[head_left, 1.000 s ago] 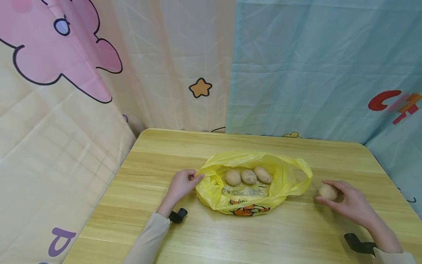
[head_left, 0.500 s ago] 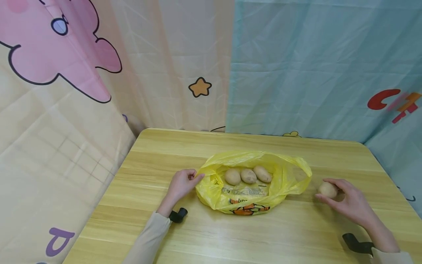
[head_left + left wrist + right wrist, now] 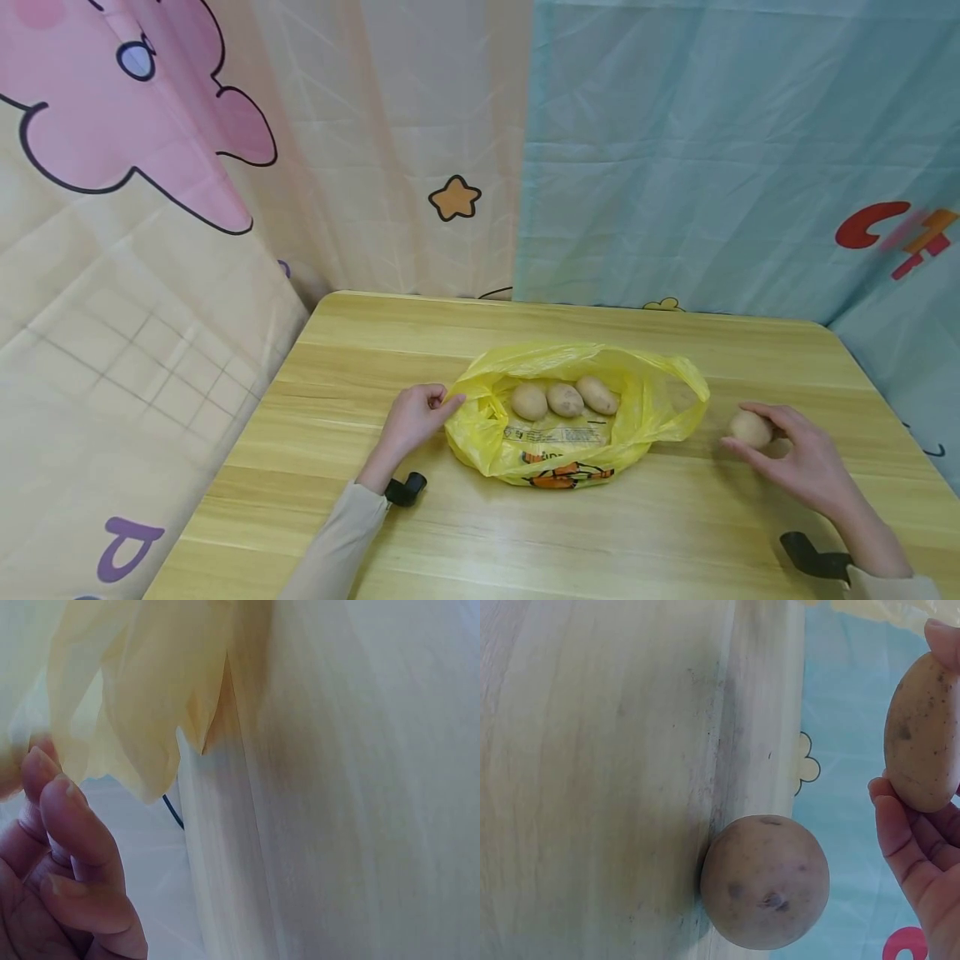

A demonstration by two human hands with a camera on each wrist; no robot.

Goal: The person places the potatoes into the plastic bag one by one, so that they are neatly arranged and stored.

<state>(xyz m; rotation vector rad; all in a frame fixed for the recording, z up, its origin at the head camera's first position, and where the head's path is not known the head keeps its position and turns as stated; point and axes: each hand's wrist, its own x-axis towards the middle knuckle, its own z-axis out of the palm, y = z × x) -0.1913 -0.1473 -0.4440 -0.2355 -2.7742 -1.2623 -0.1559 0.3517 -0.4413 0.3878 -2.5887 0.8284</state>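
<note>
The thumb and fingers of the right hand [image 3: 798,462] grasp a pale brown, oval potato [image 3: 750,429] with small dark specks. In the right wrist view, the thumb presses at one end of it and the fingertips [image 3: 883,787] support the other end. The left hand [image 3: 420,418] pinches, between thumb and bent fingers, the left edge of a thin, yellow, crumpled plastic bag [image 3: 480,442].

The grasped potato is outside the bag, to the right of its opening and well apart from the other potatoes within. Close beside the right hand, a second potato, brown and round [image 3: 765,883], rests on the table; in the head view it is mostly hidden by the fingers.

The bag lies on its side with a wide opening. Inside, three light brown potatoes [image 3: 566,401] form a row, just beside one another. On its front there is an orange and black print [image 3: 570,477].

Below all this is the light wooden table [image 3: 480,542] with rounded corners. Behind it hang a beige cloth with an orange star [image 3: 455,198] and a pale blue cloth [image 3: 712,158].
</note>
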